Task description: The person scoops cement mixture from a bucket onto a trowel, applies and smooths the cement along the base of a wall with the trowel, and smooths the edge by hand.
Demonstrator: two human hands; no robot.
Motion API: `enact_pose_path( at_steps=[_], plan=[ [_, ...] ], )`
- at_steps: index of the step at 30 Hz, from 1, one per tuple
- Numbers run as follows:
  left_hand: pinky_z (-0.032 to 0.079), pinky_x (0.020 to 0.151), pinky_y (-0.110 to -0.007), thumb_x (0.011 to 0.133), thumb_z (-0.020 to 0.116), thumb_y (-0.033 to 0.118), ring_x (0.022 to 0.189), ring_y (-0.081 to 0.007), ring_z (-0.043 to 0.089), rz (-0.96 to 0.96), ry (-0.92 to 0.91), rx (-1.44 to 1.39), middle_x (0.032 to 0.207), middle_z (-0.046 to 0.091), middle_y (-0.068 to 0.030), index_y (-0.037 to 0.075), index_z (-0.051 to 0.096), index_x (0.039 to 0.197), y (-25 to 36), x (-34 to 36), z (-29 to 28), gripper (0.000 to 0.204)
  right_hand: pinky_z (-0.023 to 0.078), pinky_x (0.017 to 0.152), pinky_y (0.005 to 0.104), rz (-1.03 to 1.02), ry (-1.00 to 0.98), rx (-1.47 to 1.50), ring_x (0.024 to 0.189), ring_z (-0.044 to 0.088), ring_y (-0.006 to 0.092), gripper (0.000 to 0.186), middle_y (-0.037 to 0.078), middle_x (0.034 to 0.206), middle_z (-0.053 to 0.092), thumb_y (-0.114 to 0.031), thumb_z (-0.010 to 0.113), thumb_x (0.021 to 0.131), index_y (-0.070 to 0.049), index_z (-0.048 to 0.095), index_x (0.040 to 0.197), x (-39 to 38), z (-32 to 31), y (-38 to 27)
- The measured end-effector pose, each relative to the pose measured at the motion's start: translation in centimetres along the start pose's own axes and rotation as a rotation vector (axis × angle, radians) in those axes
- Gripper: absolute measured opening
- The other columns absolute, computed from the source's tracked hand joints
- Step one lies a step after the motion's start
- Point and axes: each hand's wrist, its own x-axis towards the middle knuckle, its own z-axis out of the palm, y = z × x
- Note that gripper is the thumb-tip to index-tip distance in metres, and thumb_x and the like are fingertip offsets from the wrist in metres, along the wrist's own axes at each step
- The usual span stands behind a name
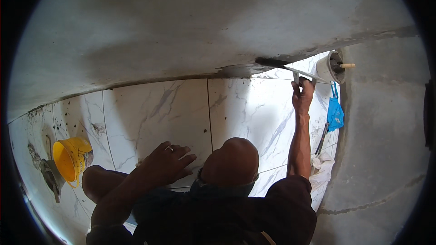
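Note:
My right hand (303, 95) reaches forward on a stretched arm and is closed round the handle of a plastering trowel (306, 73). The trowel's long thin blade lies nearly edge-on to me, against the foot of the grey plastered wall (159, 31). A dark, wet-looking patch (238, 70) runs along the wall's lower edge beside it. Over by my bent left knee (97, 183), my left hand (165, 163) hangs with its fingers apart, a ring on one of them, holding nothing. My right knee (231, 163) rises between the two arms.
A grey bucket (324, 68) of dark mortar, a wooden handle sticking out, stands at the far right. Near it lie a blue cloth item (335, 115), a dark tool (322, 139) and white plastic (321, 170). A yellow bucket (72, 156) tilts at left on crumb-strewn marbled tiles (154, 113).

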Motion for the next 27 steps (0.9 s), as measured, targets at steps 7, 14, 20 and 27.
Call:
enact_pose_path(
  at_steps=[7, 14, 20, 27],
  plan=[
    [0.041, 0.101, -0.045, 0.086, 0.068, 0.034, 0.115, -0.0275, 0.058, 0.006, 0.036, 0.014, 0.127, 0.059, -0.0125, 0.012, 0.055, 0.124, 0.1, 0.7, -0.5, 0.046, 0.039, 0.094, 0.0479, -0.041, -0.042, 0.122, 0.099, 0.054, 0.0382, 0.028, 0.016, 0.094, 0.060, 0.002, 0.077, 0.068, -0.004, 0.058, 0.088, -5.7, 7.5, -4.1],
    [0.042, 0.101, -0.046, 0.088, 0.065, 0.035, 0.115, -0.0290, 0.059, -0.017, 0.020, 0.011, 0.127, 0.058, -0.0135, 0.012, 0.055, 0.124, 0.1, 0.8, -0.3, 0.044, 0.038, 0.094, 0.0533, -0.024, 0.055, 0.075, 0.093, 0.055, 0.0384, 0.029, 0.013, 0.088, 0.059, 0.001, 0.078, 0.066, -0.005, 0.056, 0.084, -4.2, 8.9, -3.6],
    [0.042, 0.100, -0.047, 0.088, 0.065, 0.036, 0.115, -0.0294, 0.059, 0.014, -0.002, 0.012, 0.127, 0.058, -0.0139, 0.012, 0.055, 0.123, -0.3, 0.8, 0.0, 0.044, 0.038, 0.090, 0.0534, -0.057, 0.182, -0.154, 0.103, 0.053, 0.0392, 0.028, 0.016, 0.107, 0.060, -0.003, 0.075, 0.073, -0.005, 0.059, 0.096, 1.1, 0.6, -3.1],
    [0.042, 0.101, -0.047, 0.088, 0.065, 0.036, 0.116, -0.0293, 0.058, 0.001, -0.003, 0.001, 0.127, 0.058, -0.0138, 0.012, 0.055, 0.123, -0.1, 1.3, -0.6, 0.043, 0.042, 0.090, 0.0438, -0.047, 0.062, 0.053, 0.101, 0.057, 0.0360, 0.025, 0.015, 0.098, 0.063, 0.001, 0.075, 0.076, -0.001, 0.057, 0.094, 0.0, -0.3, -3.9]
  ],
)
